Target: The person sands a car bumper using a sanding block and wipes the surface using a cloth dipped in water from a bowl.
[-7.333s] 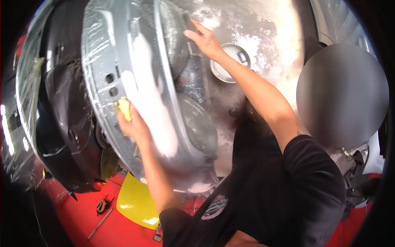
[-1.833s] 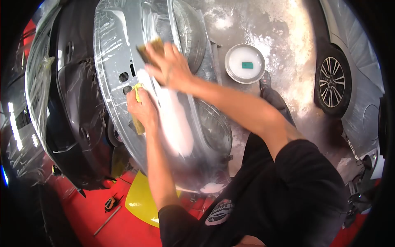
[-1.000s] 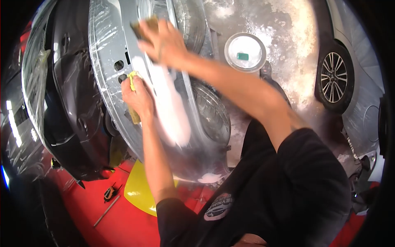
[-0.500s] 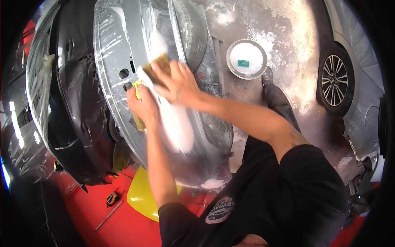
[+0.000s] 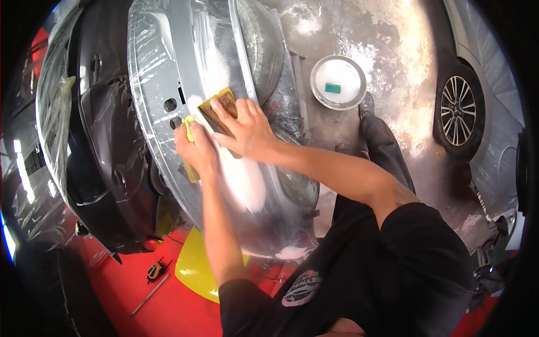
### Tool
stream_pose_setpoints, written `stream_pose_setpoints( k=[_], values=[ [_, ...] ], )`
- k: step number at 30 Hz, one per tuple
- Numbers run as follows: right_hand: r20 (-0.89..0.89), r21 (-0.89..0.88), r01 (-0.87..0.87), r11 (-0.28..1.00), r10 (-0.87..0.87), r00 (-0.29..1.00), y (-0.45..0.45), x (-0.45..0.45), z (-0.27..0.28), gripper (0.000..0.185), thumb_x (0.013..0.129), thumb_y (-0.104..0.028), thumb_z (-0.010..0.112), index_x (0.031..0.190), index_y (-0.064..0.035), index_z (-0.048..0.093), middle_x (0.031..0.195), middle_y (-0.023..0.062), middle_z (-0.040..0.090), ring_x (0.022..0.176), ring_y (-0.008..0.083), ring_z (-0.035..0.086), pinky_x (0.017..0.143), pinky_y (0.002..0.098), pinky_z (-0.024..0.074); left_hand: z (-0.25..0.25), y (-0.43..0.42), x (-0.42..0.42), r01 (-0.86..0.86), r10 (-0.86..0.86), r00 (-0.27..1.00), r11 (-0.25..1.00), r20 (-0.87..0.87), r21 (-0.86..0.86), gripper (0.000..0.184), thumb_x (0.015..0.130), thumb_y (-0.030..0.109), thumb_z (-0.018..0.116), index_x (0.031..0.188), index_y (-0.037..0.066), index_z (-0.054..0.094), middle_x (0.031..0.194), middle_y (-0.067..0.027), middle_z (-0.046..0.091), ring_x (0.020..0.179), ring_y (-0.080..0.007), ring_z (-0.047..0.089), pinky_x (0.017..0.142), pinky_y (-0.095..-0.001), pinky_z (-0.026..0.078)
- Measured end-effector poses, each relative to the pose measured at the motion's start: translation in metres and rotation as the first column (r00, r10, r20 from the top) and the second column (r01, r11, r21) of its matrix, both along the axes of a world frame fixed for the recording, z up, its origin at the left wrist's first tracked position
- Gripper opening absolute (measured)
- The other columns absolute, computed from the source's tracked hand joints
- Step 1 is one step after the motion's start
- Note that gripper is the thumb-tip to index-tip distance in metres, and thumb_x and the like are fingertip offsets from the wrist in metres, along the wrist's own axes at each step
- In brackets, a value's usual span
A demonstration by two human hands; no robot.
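Observation:
My right hand (image 5: pixel 250 130) holds a yellow-brown sanding block (image 5: pixel 219 109) flat against the white filler patch (image 5: pixel 241 182) on a grey car panel (image 5: pixel 154 67). Just left of it, my left hand (image 5: pixel 195 147) is closed on a crumpled yellow cloth (image 5: pixel 189 124), beside two round holes in the panel. A yellowish strip hangs below that hand; whether it is part of the cloth I cannot tell. Clear plastic film covers parts of the panel.
On the floor stands a round basin (image 5: pixel 314 84) with white liquid and a green block (image 5: pixel 332 88). A car wheel (image 5: pixel 457 109) is at the right, a dark car door (image 5: pixel 106 112) at the left. A yellow panel (image 5: pixel 196 267) and a tape measure (image 5: pixel 155 271) lie on red flooring.
My right hand has moved the sanding block down the white patch, nearer my left hand. The green block now shows in the basin. My left hand keeps hold of the yellow cloth.

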State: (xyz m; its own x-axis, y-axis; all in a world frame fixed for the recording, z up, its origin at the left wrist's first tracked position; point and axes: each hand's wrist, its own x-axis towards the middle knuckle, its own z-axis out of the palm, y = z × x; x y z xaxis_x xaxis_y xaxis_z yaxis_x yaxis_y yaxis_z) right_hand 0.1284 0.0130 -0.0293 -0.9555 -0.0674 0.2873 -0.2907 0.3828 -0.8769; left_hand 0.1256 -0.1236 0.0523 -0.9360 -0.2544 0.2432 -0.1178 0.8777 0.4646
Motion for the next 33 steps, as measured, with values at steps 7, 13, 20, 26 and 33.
stream_pose_setpoints(
  k=[7, 13, 20, 26, 33],
  values=[
    [0.122, -0.078, 0.193, 0.978, -0.182, 0.976, 0.015, -0.185, 0.008, 0.074, 0.103, -0.055, 0.063, 0.160, -0.0093, 0.051, 0.132, 0.0295, 0.058, 0.117, 0.0434, 0.056, 0.101, 0.0547, 0.0458, -0.002, -0.002, 0.003, -0.038, 0.036, 0.999, 0.997, 0.040, 0.072, 0.026, 0.102, 0.015, 0.060, 0.098, -0.011, 0.066, 0.091, -0.0210, 0.061, 0.084, -0.0379, 0.057, 0.079, -0.0488, 0.045],
    [-0.047, 0.013, 0.067, 0.998, -0.067, 0.997, 0.003, -0.016, 0.011, 0.081, 0.101, -0.059, 0.065, 0.164, -0.0109, 0.050, 0.117, 0.0240, 0.056, 0.107, 0.0415, 0.056, 0.095, 0.0526, 0.0482, -0.001, 0.002, -0.002, -0.009, 0.009, 1.000, 1.000, 0.000, 0.021, 0.028, 0.101, 0.017, 0.061, 0.099, -0.011, 0.066, 0.091, -0.0217, 0.061, 0.084, -0.0384, 0.058, 0.079, -0.0502, 0.045],
    [0.122, -0.088, 0.191, 0.978, -0.180, 0.976, 0.015, -0.186, 0.006, 0.076, 0.103, -0.056, 0.063, 0.161, -0.0097, 0.050, 0.131, 0.0297, 0.059, 0.122, 0.0438, 0.055, 0.103, 0.0543, 0.0468, -0.003, -0.003, 0.003, -0.058, 0.058, 0.998, 0.998, 0.027, 0.011, 0.029, 0.101, 0.017, 0.061, 0.099, -0.011, 0.066, 0.092, -0.0231, 0.062, 0.085, -0.0403, 0.059, 0.081, -0.0500, 0.046],
    [0.000, -0.022, -0.023, 0.999, 0.023, 1.000, 0.007, -0.013, -0.002, 0.073, 0.099, -0.049, 0.072, 0.161, -0.0144, 0.055, 0.120, 0.0257, 0.053, 0.111, 0.0415, 0.054, 0.097, 0.0530, 0.0478, -0.008, -0.010, 0.002, 0.033, -0.035, 0.998, 0.999, -0.057, -0.038, 0.028, 0.103, 0.017, 0.061, 0.098, -0.009, 0.067, 0.087, -0.0162, 0.061, 0.080, -0.0284, 0.058, 0.075, -0.0436, 0.047],
    [-0.016, -0.091, 0.221, 0.971, -0.223, 0.975, 0.012, -0.216, -0.006, 0.073, 0.103, -0.057, 0.062, 0.161, -0.0144, 0.053, 0.131, 0.0282, 0.056, 0.118, 0.0421, 0.054, 0.100, 0.0544, 0.0462, -0.001, -0.001, 0.003, -0.047, 0.047, 0.998, 0.999, 0.048, 0.008, 0.027, 0.102, 0.015, 0.061, 0.100, -0.012, 0.066, 0.092, -0.0224, 0.061, 0.084, -0.0401, 0.058, 0.081, -0.0500, 0.046]
  ],
)
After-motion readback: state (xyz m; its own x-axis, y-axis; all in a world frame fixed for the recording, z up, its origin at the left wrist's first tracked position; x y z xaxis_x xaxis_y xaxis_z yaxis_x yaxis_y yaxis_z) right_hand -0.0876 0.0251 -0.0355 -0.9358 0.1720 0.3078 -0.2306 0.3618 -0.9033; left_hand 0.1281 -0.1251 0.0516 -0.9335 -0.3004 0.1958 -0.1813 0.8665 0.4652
